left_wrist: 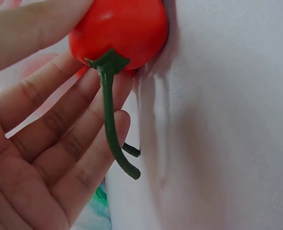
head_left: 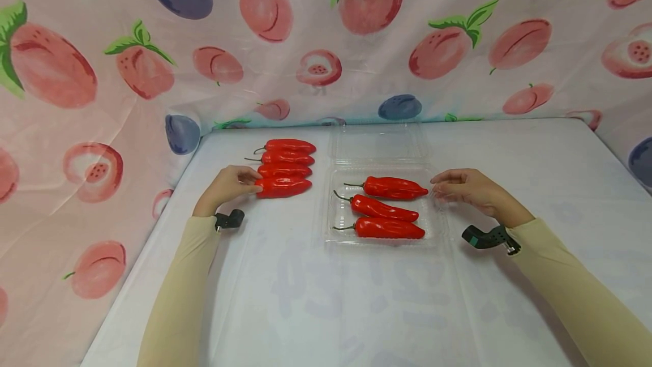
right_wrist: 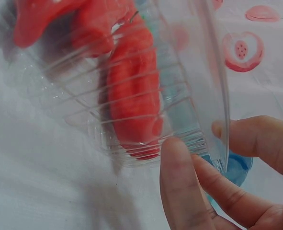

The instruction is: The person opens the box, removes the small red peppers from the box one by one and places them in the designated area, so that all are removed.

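Observation:
My left hand [head_left: 228, 186] pinches the nearest red pepper [head_left: 283, 187] in a column at the left, thumb on one side and fingers on the other. Its green stem [left_wrist: 110, 115] points toward the palm in the left wrist view. The other peppers of that column [head_left: 287, 157] lie just behind it. At the right edge of an open clear plastic box [head_left: 330, 208], my right hand [head_left: 471, 190] holds the rim between thumb [right_wrist: 179, 182] and index finger. Three red peppers [head_left: 389, 227] lie crosswise inside, stems to the left.
The box's clear lid [head_left: 379, 143] lies folded back behind it. A white cloth [head_left: 305, 310] covers the table. Behind and to the left hangs a fruit-patterned curtain [head_left: 367, 72]. A small black camera sits on each wrist.

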### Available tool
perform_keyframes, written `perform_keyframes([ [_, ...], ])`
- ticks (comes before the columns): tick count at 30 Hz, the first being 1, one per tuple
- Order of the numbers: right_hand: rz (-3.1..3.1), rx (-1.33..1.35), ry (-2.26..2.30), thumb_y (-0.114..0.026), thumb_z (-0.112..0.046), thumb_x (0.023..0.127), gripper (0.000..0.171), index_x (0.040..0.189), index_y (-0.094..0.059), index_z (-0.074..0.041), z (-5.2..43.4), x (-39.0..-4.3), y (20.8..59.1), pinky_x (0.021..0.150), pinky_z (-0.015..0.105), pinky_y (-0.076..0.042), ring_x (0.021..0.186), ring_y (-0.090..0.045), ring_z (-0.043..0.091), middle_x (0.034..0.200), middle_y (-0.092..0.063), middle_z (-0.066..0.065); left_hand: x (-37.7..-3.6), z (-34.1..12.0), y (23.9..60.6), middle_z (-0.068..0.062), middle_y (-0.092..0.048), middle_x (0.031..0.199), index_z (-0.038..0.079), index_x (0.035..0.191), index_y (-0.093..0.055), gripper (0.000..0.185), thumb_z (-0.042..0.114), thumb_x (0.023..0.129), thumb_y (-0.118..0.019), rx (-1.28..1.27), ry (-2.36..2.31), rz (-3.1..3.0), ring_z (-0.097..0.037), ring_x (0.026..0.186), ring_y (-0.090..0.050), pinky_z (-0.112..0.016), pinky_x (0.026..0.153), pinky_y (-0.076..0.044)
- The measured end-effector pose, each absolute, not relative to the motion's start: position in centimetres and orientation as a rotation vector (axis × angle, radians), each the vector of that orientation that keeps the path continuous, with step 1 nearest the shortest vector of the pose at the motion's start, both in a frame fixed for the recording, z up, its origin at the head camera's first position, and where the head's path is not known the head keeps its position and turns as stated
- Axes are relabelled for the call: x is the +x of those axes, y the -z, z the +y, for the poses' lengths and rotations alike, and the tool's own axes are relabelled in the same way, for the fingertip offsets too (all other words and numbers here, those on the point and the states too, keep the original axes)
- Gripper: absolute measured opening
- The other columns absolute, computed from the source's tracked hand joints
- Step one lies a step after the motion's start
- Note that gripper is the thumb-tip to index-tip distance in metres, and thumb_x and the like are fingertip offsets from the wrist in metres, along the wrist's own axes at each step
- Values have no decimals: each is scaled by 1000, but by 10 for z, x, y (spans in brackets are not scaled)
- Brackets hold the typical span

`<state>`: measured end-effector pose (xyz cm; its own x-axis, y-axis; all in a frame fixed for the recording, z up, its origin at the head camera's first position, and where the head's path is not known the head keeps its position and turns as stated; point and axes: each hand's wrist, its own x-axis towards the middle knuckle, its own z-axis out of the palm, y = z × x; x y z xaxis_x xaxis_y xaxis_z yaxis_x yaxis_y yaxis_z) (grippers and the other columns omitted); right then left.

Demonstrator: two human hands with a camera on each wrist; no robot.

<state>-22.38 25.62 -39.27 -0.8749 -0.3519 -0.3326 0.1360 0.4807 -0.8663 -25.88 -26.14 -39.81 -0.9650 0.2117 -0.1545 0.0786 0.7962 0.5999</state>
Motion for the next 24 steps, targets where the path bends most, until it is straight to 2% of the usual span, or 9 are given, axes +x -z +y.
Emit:
perform_keyframes([
  [7,2254,-175,1388,-54,-23,95,49,131,-44,9,256,-224,393,81,20,-52,87,-63,4,106,-67,4,-261,-262,399,-14,-66,105,5,109,-64,31,22,83,-71,169,-924,2755,-26,96,-60,-35,82,-54],
  [24,2263,-173,1376,-54,-24,95,49,131,-44,8,256,-224,392,82,22,-52,88,-63,4,105,-68,2,-267,-261,401,-15,-67,104,4,107,-65,31,22,83,-71,181,-942,2780,-26,93,-62,-35,81,-54],
])
